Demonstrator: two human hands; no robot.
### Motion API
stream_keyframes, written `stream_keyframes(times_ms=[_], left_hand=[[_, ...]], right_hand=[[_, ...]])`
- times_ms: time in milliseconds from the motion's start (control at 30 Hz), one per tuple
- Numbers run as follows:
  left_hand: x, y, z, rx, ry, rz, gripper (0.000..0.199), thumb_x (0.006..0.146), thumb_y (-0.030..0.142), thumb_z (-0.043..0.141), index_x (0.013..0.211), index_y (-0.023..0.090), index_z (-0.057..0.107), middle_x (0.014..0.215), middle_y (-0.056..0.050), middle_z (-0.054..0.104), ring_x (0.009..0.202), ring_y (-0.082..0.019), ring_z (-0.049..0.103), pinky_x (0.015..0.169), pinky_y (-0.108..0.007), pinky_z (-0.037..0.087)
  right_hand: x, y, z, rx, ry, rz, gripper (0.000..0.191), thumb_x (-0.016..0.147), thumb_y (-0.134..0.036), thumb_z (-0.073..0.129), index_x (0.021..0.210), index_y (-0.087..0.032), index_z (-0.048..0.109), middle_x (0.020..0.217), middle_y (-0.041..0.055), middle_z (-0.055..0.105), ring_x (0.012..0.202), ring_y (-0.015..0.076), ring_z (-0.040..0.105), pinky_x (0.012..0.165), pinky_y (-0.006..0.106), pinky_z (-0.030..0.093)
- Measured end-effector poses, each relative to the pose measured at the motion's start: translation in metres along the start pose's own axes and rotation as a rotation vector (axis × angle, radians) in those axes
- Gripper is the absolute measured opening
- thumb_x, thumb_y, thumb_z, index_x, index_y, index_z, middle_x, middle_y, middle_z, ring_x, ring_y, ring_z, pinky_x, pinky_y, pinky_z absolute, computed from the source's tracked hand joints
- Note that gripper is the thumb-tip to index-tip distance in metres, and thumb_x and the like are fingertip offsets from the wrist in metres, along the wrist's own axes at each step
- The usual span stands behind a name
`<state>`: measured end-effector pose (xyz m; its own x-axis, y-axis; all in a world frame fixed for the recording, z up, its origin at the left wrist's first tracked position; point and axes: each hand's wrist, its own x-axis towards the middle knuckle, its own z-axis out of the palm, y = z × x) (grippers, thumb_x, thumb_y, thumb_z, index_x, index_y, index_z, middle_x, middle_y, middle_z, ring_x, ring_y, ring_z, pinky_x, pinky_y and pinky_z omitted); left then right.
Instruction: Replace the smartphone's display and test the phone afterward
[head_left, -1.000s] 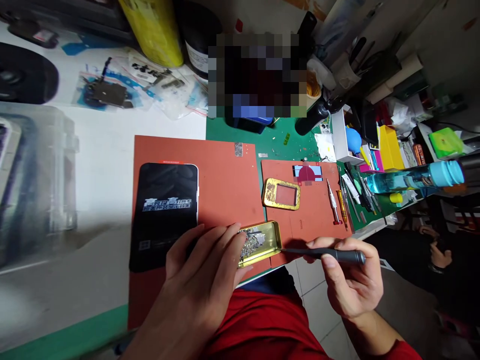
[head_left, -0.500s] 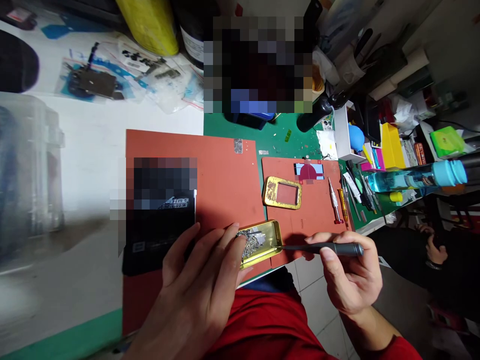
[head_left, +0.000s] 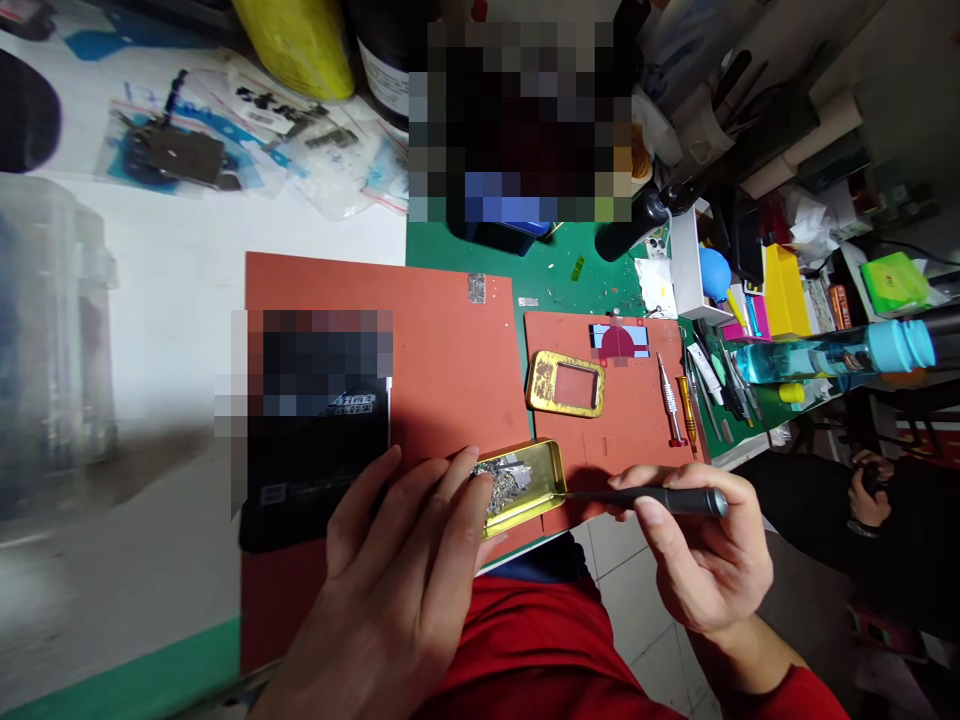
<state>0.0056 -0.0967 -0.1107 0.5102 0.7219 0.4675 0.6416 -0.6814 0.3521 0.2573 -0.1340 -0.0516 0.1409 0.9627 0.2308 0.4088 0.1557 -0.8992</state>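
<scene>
An open gold-coloured tin [head_left: 552,462] lies at the front edge of the work surface, with a heap of tiny screws and metal bits [head_left: 504,480] toward its left end. My left hand [head_left: 416,565] grips that end, its fingers covering part of the tin. In my right hand [head_left: 697,560] is a dark-handled screwdriver [head_left: 660,498], held nearly level. Its thin tip reaches inside the tin near the right wall. The tin's lid [head_left: 541,382], which has a window, rests just behind on the red mat.
A black device, partly pixelated [head_left: 315,500], lies on the larger red mat [head_left: 450,360]. Two small screwdrivers [head_left: 669,400] are at the right. Beyond them are tools and a blue bottle [head_left: 810,355]. Another person's hand [head_left: 870,495] shows at far right.
The view has shifted slightly. The screwdriver tip stays in the tin's right end, and my right hand has moved very little. My left hand keeps its hold on the tin.
</scene>
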Motion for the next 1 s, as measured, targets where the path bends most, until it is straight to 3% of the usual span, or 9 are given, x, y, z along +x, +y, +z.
stream_keyframes(times_ms=[200, 367, 600, 800, 900, 1000], left_hand=[[0.000, 0.002, 0.001, -0.006, -0.007, -0.037, 0.037, 0.097, 0.008, 0.069, 0.133, 0.003, 0.063, 0.134, -0.020, 0.072, 0.116, -0.033, 0.067, 0.127, -0.055, 0.032], [0.001, 0.002, 0.001, -0.009, -0.007, -0.025, 0.038, 0.097, 0.011, 0.071, 0.133, 0.001, 0.063, 0.134, -0.021, 0.072, 0.115, -0.033, 0.067, 0.127, -0.057, 0.033], [0.003, 0.002, -0.004, 0.001, -0.023, 0.015, 0.041, 0.095, 0.009, 0.073, 0.132, -0.002, 0.062, 0.132, -0.025, 0.071, 0.114, -0.036, 0.068, 0.122, -0.063, 0.037], [0.008, 0.003, -0.008, -0.001, -0.044, -0.017, 0.038, 0.098, 0.022, 0.074, 0.129, 0.002, 0.062, 0.140, -0.026, 0.067, 0.117, -0.036, 0.066, 0.116, -0.064, 0.039], [0.017, 0.008, -0.012, -0.073, -0.017, -0.068, 0.032, 0.100, 0.025, 0.072, 0.124, 0.006, 0.063, 0.139, -0.023, 0.067, 0.118, -0.034, 0.063, 0.113, -0.059, 0.041], [0.027, 0.017, -0.013, -0.210, 0.008, -0.192, 0.016, 0.103, 0.019, 0.066, 0.118, 0.014, 0.065, 0.127, -0.014, 0.071, 0.114, -0.029, 0.060, 0.106, -0.049, 0.043]], right_hand=[[0.000, 0.004, -0.001, -0.014, -0.002, -0.011, 0.037, 0.094, 0.001, 0.067, 0.123, -0.022, 0.061, 0.093, 0.0034, 0.074, 0.091, 0.0238, 0.081, 0.075, 0.036, 0.070], [0.003, 0.004, 0.002, 0.063, 0.045, 0.016, 0.032, 0.096, -0.001, 0.067, 0.119, -0.022, 0.062, 0.095, 0.0031, 0.076, 0.082, 0.0217, 0.081, 0.069, 0.034, 0.069], [0.014, 0.006, 0.011, 0.243, 0.223, 0.289, 0.016, 0.098, -0.020, 0.074, 0.107, -0.024, 0.061, 0.088, 0.0013, 0.080, 0.060, 0.0181, 0.077, 0.056, 0.030, 0.064], [0.027, 0.014, 0.012, 0.375, 0.234, 0.474, 0.028, 0.091, -0.036, 0.083, 0.098, -0.021, 0.060, 0.078, 0.0024, 0.079, 0.055, 0.0165, 0.074, 0.052, 0.026, 0.061], [0.027, 0.013, 0.013, 0.392, 0.236, 0.495, 0.029, 0.090, -0.037, 0.084, 0.096, -0.021, 0.060, 0.078, 0.0032, 0.079, 0.053, 0.0152, 0.072, 0.050, 0.024, 0.060], [0.025, 0.009, 0.016, 0.407, 0.255, 0.457, 0.027, 0.090, -0.034, 0.085, 0.097, -0.022, 0.062, 0.075, 0.0003, 0.077, 0.054, 0.0150, 0.073, 0.052, 0.024, 0.061]])
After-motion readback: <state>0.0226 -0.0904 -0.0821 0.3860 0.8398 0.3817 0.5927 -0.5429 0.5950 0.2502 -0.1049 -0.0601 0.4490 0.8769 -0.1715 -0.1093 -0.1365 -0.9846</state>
